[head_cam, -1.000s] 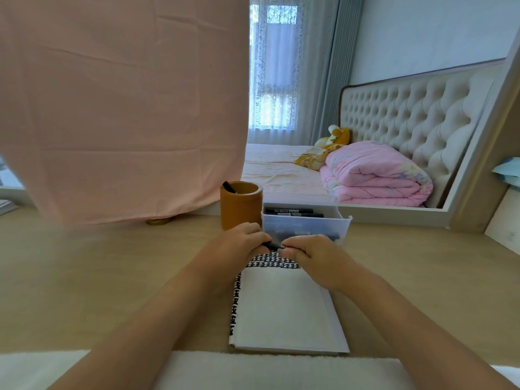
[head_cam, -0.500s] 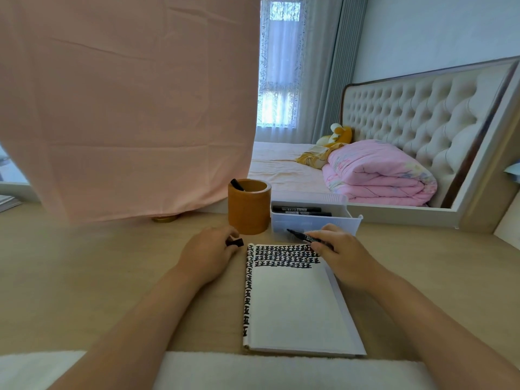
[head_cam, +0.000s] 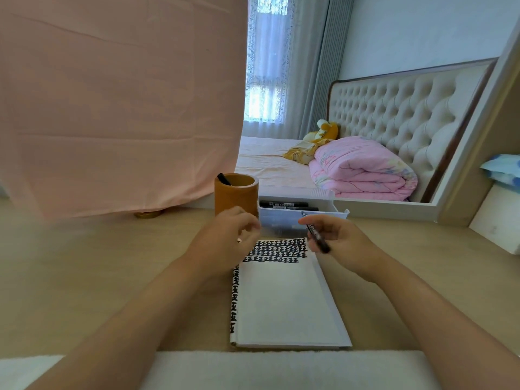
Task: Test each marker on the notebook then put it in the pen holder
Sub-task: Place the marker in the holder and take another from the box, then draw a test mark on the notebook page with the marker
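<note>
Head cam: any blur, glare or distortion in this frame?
Head view: left hand smeared by motion blur; right hand and marker sharper. Window backlit and blown out. Wide-angle bends the headboard and desk edges. Notebook evenly lit, no glare.

Print on the markers (head_cam: 284, 204) is too blurred to read.

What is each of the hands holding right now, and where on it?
The right hand pinches a black marker around the middle of its barrel, tip pointing away. The left hand is blurred; whether it holds the cap cannot be told.
</note>
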Demonstrator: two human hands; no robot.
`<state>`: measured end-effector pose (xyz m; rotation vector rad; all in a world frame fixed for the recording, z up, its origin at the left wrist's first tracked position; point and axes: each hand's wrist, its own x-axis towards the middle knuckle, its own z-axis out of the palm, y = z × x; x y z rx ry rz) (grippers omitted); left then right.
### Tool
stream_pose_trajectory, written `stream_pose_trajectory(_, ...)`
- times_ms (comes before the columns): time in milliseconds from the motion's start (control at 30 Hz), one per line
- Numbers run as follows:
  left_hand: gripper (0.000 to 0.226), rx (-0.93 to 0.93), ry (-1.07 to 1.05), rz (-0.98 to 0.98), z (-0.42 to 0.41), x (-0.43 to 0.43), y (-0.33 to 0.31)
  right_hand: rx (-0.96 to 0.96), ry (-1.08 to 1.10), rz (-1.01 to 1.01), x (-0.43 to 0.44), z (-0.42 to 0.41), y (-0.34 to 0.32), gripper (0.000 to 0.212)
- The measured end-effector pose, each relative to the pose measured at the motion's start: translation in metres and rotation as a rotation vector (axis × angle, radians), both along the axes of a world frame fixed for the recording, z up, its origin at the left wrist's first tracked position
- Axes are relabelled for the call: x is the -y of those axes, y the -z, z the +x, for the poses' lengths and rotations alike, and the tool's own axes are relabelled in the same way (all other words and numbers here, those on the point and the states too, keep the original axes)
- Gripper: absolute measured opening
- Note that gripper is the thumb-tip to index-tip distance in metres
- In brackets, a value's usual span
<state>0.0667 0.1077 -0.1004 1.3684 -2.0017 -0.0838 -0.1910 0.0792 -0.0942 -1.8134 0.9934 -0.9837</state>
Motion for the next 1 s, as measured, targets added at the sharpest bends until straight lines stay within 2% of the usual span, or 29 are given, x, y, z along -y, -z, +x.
stream_pose_trajectory(67, 0.014, 0.046, 0.139, 0.029, -0.020, -0.009, -0.005, -0.032, 0.031, -0.050, -0.003, -0.004, -0.002, 0.010)
stream_pose_trajectory(100, 0.014, 0.093, 0.187, 0.042, -0.028, -0.013, -0.004, 0.028, 0.034, -0.033, -0.003, -0.005, -0.002, 0.005)
stream_pose_trajectory(167, 0.019, 0.199, 0.227, 0.078, -0.040, -0.018, 0.002, 0.175, 0.059, 0.058, -0.002, -0.005, 0.000, 0.020)
stream_pose_trajectory(233, 0.028, 0.297, 0.226, 0.110, -0.047, -0.020, 0.009, 0.227, 0.061, 0.130, -0.004, -0.005, 0.002, 0.020)
stream_pose_trajectory(300, 0.035, 0.365, 0.221, 0.104, -0.050, -0.021, 0.014, 0.157, 0.038, 0.158, -0.005, -0.006, 0.007, 0.020)
stream_pose_trajectory(400, 0.043, 0.416, 0.210, 0.062, -0.050, -0.022, 0.017, 0.040, 0.090, 0.124, -0.004, -0.003, 0.016, 0.007)
stream_pose_trajectory(433, 0.046, 0.427, 0.206, 0.056, -0.050, -0.023, 0.018, 0.036, 0.118, 0.122, -0.004, -0.001, 0.017, 0.003)
stream_pose_trajectory(633, 0.050, 0.435, 0.189, 0.106, -0.051, -0.022, 0.020, -0.076, 0.177, 0.012, -0.003, 0.005, 0.019, 0.019)
stream_pose_trajectory(1000, 0.050, 0.412, 0.182, 0.150, -0.050, -0.020, 0.022, -0.093, 0.182, -0.026, 0.002, 0.005, 0.025, 0.025)
